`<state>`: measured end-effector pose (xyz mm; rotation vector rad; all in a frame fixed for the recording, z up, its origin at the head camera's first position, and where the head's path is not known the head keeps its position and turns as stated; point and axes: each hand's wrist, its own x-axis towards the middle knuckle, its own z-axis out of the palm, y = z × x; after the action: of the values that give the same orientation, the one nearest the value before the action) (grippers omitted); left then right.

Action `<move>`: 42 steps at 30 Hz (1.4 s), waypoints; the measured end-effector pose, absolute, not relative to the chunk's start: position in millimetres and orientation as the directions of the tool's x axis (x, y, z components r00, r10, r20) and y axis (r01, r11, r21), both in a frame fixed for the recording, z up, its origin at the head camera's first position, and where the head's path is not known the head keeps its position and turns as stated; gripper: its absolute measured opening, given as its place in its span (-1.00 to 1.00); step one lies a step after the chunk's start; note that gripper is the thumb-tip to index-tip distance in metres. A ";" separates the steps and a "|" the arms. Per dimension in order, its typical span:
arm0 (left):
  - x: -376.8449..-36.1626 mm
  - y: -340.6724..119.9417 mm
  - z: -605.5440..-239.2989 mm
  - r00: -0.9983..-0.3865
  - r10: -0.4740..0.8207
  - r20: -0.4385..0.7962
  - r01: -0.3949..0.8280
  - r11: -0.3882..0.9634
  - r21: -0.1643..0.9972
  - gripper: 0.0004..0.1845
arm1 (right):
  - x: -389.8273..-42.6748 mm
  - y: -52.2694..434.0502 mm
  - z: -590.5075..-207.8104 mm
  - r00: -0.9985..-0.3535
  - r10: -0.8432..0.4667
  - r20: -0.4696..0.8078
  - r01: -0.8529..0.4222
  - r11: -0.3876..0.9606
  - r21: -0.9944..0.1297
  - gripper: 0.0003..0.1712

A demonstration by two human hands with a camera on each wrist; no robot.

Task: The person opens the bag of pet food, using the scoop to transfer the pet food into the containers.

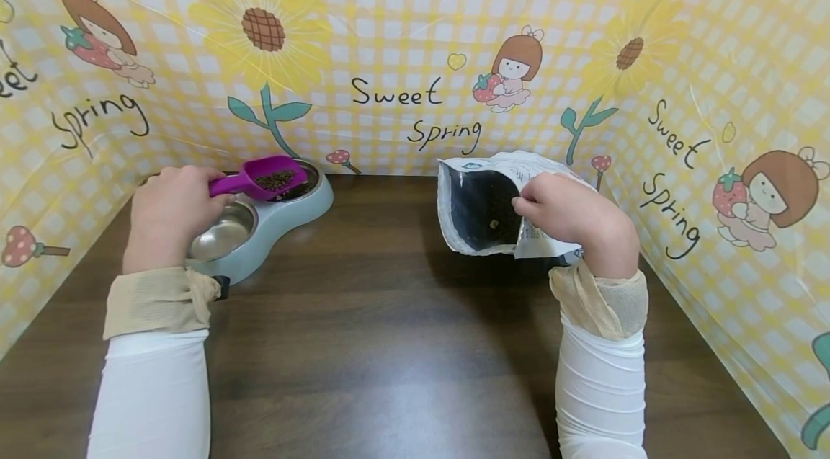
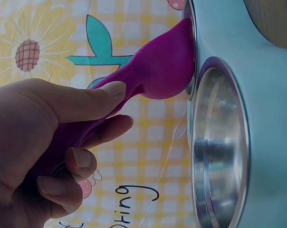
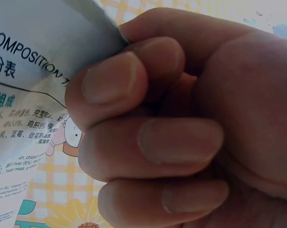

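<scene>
My left hand point(image 1: 171, 210) grips the handle of a purple scoop point(image 2: 165, 64), its thumb laid along the top. Brown kibble point(image 1: 275, 179) lies in the scoop, which is over the far steel bowl point(image 1: 316, 184) of a pale blue double pet bowl point(image 1: 266, 246); some dark food shows in that bowl. In the near steel bowl point(image 2: 219, 152) bare shiny metal shows. On the right, my right hand point(image 1: 567, 210) pinches the opening's edge of a white food bag point(image 3: 24, 95). The bag's mouth faces left, showing a dark lining and kibble deep inside.
A brown wood-grain table point(image 1: 382, 329) carries everything. Yellow checked cloth point(image 1: 389, 27) with flowers and lettering rises behind and along both sides, close behind the bowls and bag. Bare tabletop lies between the double bowl and the bag.
</scene>
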<state>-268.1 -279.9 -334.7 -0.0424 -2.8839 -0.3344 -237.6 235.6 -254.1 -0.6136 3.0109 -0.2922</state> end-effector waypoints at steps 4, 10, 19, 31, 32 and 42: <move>-270.0 -275.9 -336.0 -0.968 0.000 0.251 0.057 0.974 0.218 -0.71 | -237.5 235.1 -253.9 -0.920 -0.393 -0.018 -0.381 0.902 -0.202 -0.41; -273.1 -272.7 -338.4 -0.963 -0.009 0.270 0.051 0.976 0.213 -0.74 | -237.7 234.8 -254.2 -0.917 -0.399 -0.011 -0.389 0.900 -0.196 -0.41; -275.6 -269.5 -341.4 -0.958 0.007 0.288 0.062 0.981 0.181 -0.74 | -237.7 234.7 -254.9 -0.916 -0.400 -0.015 -0.390 0.901 -0.190 -0.41; -276.7 -265.7 -341.0 -0.950 0.027 0.311 0.075 0.987 0.142 -0.68 | -236.9 234.5 -254.3 -0.916 -0.400 -0.013 -0.391 0.902 -0.184 -0.41; -276.7 -265.3 -341.0 -0.950 0.027 0.311 0.073 0.988 0.137 -0.67 | -236.9 234.5 -254.4 -0.916 -0.400 -0.013 -0.391 0.902 -0.183 -0.41; -275.7 -262.3 -339.7 -0.937 0.029 0.347 0.068 0.993 0.099 -0.64 | -238.0 234.0 -254.7 -0.916 -0.401 -0.022 -0.389 0.900 -0.195 -0.40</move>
<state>-275.7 -262.3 -339.7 -0.0702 -2.7843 -0.1552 -238.0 234.0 -254.7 -0.6249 3.0017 -0.2889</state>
